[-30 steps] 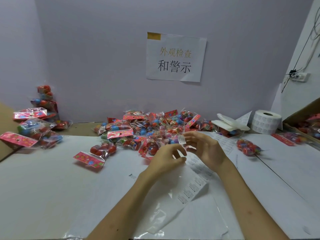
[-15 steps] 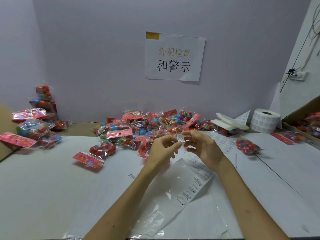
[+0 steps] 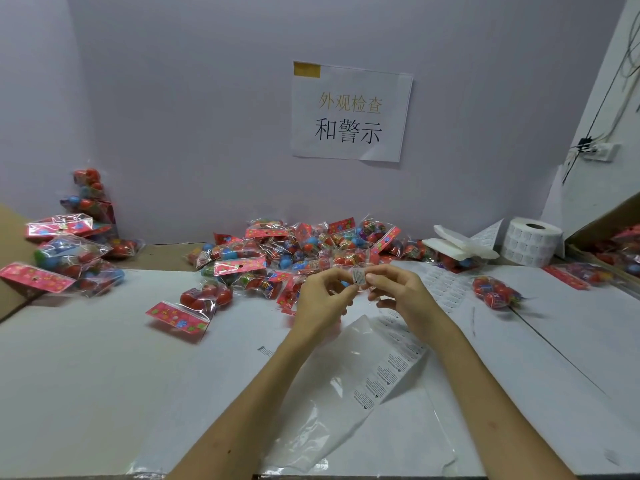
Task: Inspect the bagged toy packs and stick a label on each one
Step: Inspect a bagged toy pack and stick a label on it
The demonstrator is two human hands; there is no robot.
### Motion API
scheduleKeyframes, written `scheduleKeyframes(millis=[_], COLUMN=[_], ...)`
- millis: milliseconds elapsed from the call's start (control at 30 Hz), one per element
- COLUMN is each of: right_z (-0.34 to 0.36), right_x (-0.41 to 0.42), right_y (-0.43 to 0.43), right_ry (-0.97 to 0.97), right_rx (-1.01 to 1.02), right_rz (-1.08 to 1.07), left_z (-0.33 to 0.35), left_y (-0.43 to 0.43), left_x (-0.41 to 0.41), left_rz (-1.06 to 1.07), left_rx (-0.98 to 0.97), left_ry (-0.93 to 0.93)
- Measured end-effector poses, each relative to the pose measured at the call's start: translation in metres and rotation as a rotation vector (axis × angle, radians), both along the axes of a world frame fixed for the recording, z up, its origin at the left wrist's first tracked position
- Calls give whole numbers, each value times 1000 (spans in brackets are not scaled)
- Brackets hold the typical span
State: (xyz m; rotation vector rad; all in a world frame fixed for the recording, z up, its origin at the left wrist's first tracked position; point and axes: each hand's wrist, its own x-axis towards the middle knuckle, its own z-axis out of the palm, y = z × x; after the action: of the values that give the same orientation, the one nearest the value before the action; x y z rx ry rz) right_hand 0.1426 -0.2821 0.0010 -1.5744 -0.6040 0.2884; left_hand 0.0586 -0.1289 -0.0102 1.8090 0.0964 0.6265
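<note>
Both hands are raised over the middle of the white table. My left hand (image 3: 323,299) and my right hand (image 3: 398,294) pinch a small white printed label (image 3: 358,276) between their fingertips. Below them lies a glossy backing strip of labels (image 3: 384,375) with printed labels along its right edge. A heap of bagged toy packs (image 3: 294,252) with red header cards lies behind the hands against the wall. One pack (image 3: 194,303) lies apart at the left front, another single pack (image 3: 495,292) at the right.
A pile of packs (image 3: 69,258) sits at the far left on brown cardboard. A white label roll (image 3: 531,240) and folded white sheets (image 3: 460,242) stand at the back right. A cardboard box (image 3: 616,237) with more packs is at the right edge. A paper sign (image 3: 351,112) hangs on the wall.
Both hands rose from the label strip and came together; the small label now sits higher, pinched between both hands' fingertips.
</note>
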Motion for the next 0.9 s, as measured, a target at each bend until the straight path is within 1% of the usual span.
scheduleKeyframes(millis=[167,267,367,500,567,667,800,900], right_z=[-1,-1,-1,5,7,7,6,6], right_x=[-1,-1,-3,-4,-3,-2,-3,-4], right_y=[0,0,1,1,-1,-2,0,0], right_ry=[-33,-43,-60,18,54,80,79,71], right_rx=[-24,-13,14,160,193,185,167,156], right_rz=[-17,-42,-64,-114,-142,-141,-99,-75], left_z=[-4,-5,-3,1,3,3,2,4], left_y=[-2,-2,-4,1,5,9,11,11], left_x=[0,1,2,0,-1,-2,-1,-3], left_rz=[4,22,68,85,129,170,178,202], left_rx=[99,125,59,-187,-255,-269,-252,-217], left_ry=[9,45,80,136,125,137,231,217])
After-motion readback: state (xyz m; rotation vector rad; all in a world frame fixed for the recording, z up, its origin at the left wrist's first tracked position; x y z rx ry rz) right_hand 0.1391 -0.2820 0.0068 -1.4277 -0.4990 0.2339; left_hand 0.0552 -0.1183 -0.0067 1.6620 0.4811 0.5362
